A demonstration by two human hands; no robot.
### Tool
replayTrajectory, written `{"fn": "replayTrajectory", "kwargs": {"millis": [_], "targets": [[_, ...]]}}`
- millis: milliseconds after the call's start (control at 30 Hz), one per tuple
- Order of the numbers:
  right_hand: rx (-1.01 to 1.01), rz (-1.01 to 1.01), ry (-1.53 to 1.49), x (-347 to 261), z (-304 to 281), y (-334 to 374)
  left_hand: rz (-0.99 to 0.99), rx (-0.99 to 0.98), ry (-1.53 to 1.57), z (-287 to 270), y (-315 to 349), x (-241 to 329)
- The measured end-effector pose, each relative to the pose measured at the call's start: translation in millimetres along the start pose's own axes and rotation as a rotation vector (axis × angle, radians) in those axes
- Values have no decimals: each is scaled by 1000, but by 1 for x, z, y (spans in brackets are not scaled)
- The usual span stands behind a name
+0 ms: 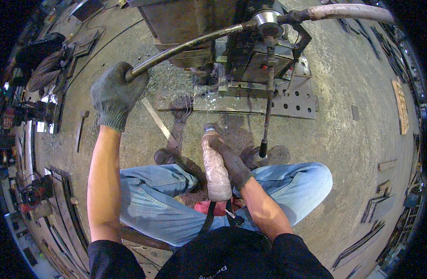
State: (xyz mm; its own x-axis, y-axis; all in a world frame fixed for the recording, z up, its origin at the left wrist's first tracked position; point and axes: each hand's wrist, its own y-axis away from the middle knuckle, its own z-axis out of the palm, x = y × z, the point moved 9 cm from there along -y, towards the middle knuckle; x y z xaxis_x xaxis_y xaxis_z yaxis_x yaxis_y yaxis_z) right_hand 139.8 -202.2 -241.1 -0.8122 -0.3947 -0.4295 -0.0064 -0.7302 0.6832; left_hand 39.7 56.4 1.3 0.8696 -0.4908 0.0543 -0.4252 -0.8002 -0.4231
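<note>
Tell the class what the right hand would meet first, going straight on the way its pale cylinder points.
Probably the metal plate at the foot of the machine, though heights are hard to judge, so the right hand might pass above it.

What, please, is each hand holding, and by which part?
The left hand grips the lever by its near end; the right hand holds the bottle by its upper part, near the neck.

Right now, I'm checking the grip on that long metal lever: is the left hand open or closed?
Closed: the gloved left hand is curled around the near end of the long metal lever.
</note>
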Motion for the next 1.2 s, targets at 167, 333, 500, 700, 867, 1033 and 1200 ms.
{"fn": "replayTrajectory", "kwargs": {"millis": [167, 333, 500, 700, 867, 1033, 1200], "targets": [[32, 30, -28, 4, -2, -1, -21, -26, 8, 1, 1, 0], [-2, 15, -47, 4, -1, -4, -1, 2, 32, 0, 2, 0], [-3, 25, -53, 2, 3, -1, -37, -30, 68, 0, 2, -1], [-33, 9, -88, 6, 1, -6, -63, -80, 49, 2, 1, 1], [7, 21, -41, 6, -2, -6, -57, -77, 23, -1, 1, 3], [18, 2, -63, 4, 1, -3, -55, -68, 75, 0, 2, 0], [-23, 18, -94, 9, -1, -6, -31, -54, 86, 3, 2, 1]]}}
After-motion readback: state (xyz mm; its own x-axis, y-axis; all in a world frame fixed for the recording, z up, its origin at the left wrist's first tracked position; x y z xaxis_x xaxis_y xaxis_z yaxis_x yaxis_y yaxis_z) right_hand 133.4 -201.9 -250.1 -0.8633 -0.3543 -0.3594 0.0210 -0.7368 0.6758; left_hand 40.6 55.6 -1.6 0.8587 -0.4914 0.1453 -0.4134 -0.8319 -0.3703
